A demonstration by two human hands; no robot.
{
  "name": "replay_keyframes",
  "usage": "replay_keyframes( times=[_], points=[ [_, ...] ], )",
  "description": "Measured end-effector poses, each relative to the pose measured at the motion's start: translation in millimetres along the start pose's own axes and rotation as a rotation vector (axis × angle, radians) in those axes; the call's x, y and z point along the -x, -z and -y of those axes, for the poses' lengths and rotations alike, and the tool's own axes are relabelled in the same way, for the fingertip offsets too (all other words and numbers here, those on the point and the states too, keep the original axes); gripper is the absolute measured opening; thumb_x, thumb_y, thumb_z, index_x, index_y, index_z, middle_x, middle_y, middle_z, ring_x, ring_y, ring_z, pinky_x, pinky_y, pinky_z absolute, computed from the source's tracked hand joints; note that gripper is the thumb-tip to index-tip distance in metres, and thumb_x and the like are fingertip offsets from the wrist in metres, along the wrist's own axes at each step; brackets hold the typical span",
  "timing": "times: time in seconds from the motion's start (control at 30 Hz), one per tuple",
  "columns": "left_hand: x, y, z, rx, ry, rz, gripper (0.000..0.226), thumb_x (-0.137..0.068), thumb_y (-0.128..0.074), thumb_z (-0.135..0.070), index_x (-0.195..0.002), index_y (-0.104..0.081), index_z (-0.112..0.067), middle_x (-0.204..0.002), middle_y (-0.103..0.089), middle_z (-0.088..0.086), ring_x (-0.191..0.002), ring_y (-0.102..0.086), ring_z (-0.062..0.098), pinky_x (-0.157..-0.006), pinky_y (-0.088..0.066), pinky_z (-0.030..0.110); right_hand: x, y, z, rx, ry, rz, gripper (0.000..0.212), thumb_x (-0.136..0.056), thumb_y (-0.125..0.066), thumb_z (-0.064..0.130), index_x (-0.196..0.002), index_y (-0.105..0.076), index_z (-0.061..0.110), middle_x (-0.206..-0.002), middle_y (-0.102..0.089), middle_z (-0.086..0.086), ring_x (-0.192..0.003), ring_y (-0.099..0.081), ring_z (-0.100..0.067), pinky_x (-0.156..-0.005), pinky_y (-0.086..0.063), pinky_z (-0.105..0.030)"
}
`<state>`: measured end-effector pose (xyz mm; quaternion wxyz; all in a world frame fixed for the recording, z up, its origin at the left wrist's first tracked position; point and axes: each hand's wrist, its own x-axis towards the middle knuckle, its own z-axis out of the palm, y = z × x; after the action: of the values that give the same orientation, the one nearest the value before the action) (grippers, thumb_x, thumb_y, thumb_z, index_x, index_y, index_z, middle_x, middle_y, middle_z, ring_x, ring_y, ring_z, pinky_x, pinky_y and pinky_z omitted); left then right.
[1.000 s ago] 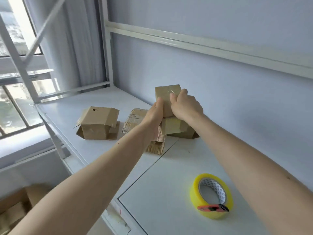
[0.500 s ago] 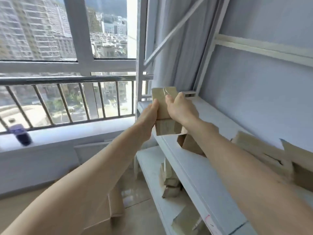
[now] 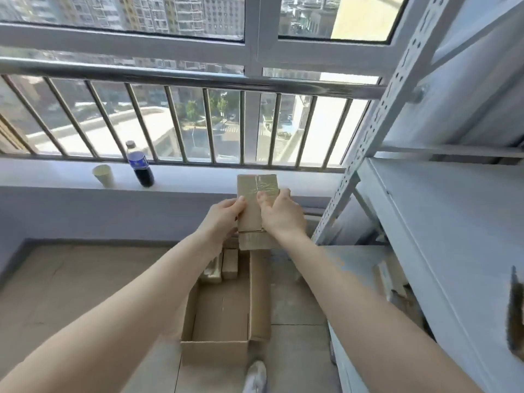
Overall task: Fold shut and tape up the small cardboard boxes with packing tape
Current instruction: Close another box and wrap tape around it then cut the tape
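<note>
Head view has swung from the shelf (image 3: 442,222) to the window side, with the taped box (image 3: 256,199) carried along; I judge it finished and bound for the open carton (image 3: 224,321) on the floor at 6 o'clock. Left hand (image 3: 224,218) and right hand (image 3: 280,214) clamp its sides, thumbs on top, a second box (image 3: 255,241) held beneath.
</note>
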<state>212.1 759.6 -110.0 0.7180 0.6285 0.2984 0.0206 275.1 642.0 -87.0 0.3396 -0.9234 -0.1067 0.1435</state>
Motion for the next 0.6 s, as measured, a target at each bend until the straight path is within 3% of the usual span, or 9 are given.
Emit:
replay_keyframes(
  times=[0.1,0.17,0.33,0.4,0.47,0.6],
  points=[
    [-53,19,26,-0.014,0.042,-0.076,0.025,-0.102,-0.056,-0.035,-0.116,-0.07,-0.019,-0.105,-0.077,-0.001,-0.097,-0.072,0.016,-0.08,-0.057,0.032,-53,-51,-12,-0.039,-0.066,0.107,0.064,-0.102,-0.036,0.06,-0.136,-0.043,0.007,-0.136,-0.057,-0.015,-0.124,-0.054,-0.035,-0.097,-0.047,-0.044],
    [-91,30,49,-0.024,0.078,-0.122,0.019,-0.102,-0.059,-0.032,-0.111,-0.07,-0.02,-0.103,-0.077,-0.002,-0.092,-0.073,0.013,-0.073,-0.058,0.027,-89,-87,-26,-0.088,-0.119,0.176,0.064,-0.1,-0.037,0.062,-0.133,-0.049,0.009,-0.135,-0.059,-0.013,-0.123,-0.056,-0.034,-0.098,-0.047,-0.042],
    [-181,57,132,-0.081,0.183,-0.204,0.037,-0.093,-0.07,-0.038,-0.122,-0.069,-0.016,-0.113,-0.074,0.001,-0.093,-0.07,0.012,-0.075,-0.058,0.028,-161,-180,-72,-0.206,-0.256,0.286,0.042,-0.099,-0.048,0.056,-0.117,-0.056,0.018,-0.12,-0.065,-0.003,-0.104,-0.062,-0.022,-0.084,-0.053,-0.033],
    [-213,67,169,-0.118,0.236,-0.246,0.039,-0.092,-0.072,-0.038,-0.122,-0.069,-0.014,-0.111,-0.074,-0.001,-0.098,-0.07,0.015,-0.085,-0.059,0.035,-183,-218,-91,-0.183,-0.296,0.318,0.038,-0.1,-0.05,0.051,-0.115,-0.058,0.018,-0.116,-0.066,-0.002,-0.101,-0.061,-0.021,-0.072,-0.048,-0.027],
    [-244,75,212,-0.165,0.283,-0.282,0.036,-0.092,-0.072,-0.036,-0.119,-0.07,-0.013,-0.111,-0.073,0.0,-0.099,-0.068,0.014,-0.088,-0.057,0.035,-204,-264,-115,-0.163,-0.345,0.344,0.038,-0.1,-0.05,0.049,-0.115,-0.058,0.015,-0.115,-0.065,-0.004,-0.107,-0.061,-0.025,-0.078,-0.046,-0.03],
    [-304,88,295,-0.315,0.34,-0.317,0.045,-0.091,-0.071,-0.041,-0.126,-0.065,-0.014,-0.12,-0.068,0.001,-0.105,-0.064,0.015,-0.073,-0.047,0.022,-239,-349,-164,-0.169,-0.438,0.374,0.032,-0.1,-0.05,0.047,-0.111,-0.054,0.017,-0.111,-0.064,-0.001,-0.105,-0.061,-0.024,-0.093,-0.05,-0.037]
  ],
)
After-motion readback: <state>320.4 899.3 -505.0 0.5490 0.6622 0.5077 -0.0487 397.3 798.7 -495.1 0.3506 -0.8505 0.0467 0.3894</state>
